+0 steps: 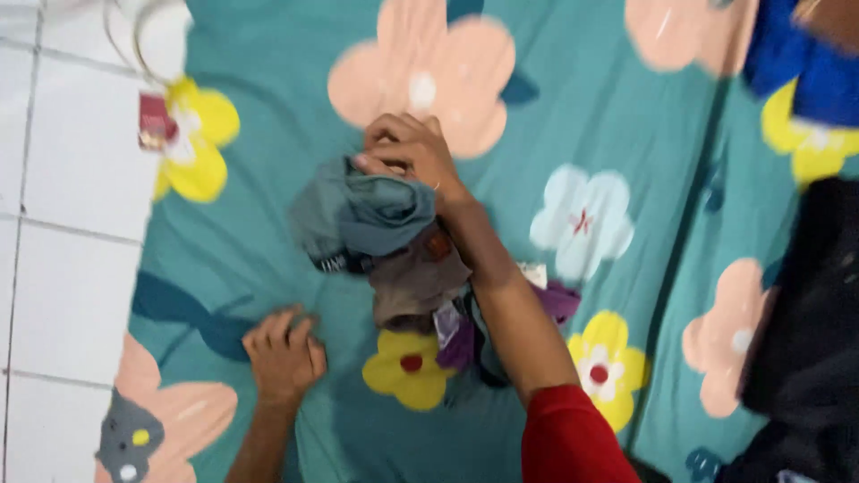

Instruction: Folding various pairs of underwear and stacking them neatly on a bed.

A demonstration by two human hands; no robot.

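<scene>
Head view | right hand [407, 152] pinches grey-blue rolled cloth [362, 213] atop small clothes pile [429, 286] | left hand [284, 356], fingers curled, empty, braces flat on teal flowered sheet [268, 134] near its left edge

Single head camera looks steeply down, close, seemingly slightly blurred

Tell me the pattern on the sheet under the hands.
Head view: the sheet is teal with big peach, yellow and white flowers.
</scene>
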